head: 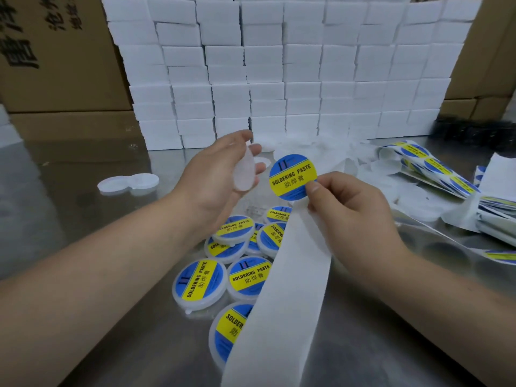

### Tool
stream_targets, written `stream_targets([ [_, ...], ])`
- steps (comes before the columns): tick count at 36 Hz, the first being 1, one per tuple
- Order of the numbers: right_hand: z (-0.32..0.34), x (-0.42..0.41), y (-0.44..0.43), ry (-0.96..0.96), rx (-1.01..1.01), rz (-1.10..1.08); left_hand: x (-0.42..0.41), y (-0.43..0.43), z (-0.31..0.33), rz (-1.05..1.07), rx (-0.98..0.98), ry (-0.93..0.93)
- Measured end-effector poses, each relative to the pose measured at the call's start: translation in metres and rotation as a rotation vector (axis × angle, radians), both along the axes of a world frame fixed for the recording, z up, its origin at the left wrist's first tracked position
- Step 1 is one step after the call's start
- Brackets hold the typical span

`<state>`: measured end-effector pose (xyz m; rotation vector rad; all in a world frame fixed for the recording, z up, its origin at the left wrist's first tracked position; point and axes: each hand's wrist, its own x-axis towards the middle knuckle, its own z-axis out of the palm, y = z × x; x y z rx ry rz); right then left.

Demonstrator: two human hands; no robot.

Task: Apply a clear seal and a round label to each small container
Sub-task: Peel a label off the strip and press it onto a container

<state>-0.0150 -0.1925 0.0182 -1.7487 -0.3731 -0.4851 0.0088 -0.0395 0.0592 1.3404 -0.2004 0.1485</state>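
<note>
The steel desk [83,219] has most of its open room on the left, bare metal running to the near edge. The back edge is walled off by stacked white boxes [279,79], with cardboard cartons [55,65] in the far-left corner. 2 plain white tubs [128,182] sit touching each other, left of the hands.

The left hand [212,180] has its fingers curled round a translucent small container [245,174], held edge-on above the desk. Below it, near the front edge, there's a pile of labelled containers [199,283], all lidded, so can't tell what's inside.

Just right of the held container is the round label [293,177], blue and yellow, reading SOLDERING PASTE. The right hand [349,208] pinches its lower edge, and a white backing strip [287,289] hangs from that hand over the pile. Loose label strips [435,169] crowd the right side.
</note>
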Motion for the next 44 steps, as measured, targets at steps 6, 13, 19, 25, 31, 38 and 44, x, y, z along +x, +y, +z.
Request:
stream_targets([
  [6,0.001,-0.002,0.000,-0.031,0.005,0.080,-0.004,-0.004,-0.003,-0.211,-0.062,0.020],
  [13,0.002,-0.004,0.002,-0.060,-0.026,0.107,-0.009,-0.006,-0.008,-0.353,-0.044,0.043],
  [19,0.001,-0.002,0.002,-0.063,-0.047,0.101,-0.011,-0.008,-0.011,-0.405,-0.031,0.034],
  [25,0.003,-0.004,0.002,-0.049,-0.061,0.082,-0.011,-0.008,-0.012,-0.391,-0.006,-0.009],
  [31,0.004,-0.004,0.002,-0.047,-0.072,0.070,-0.013,-0.010,-0.013,-0.379,0.005,-0.034],
  [38,0.003,-0.004,0.003,-0.034,-0.058,0.071,-0.014,-0.012,-0.013,-0.362,0.022,-0.052],
  [44,0.003,-0.003,0.003,-0.031,-0.069,0.056,-0.015,-0.013,-0.014,-0.359,0.036,-0.053],
])
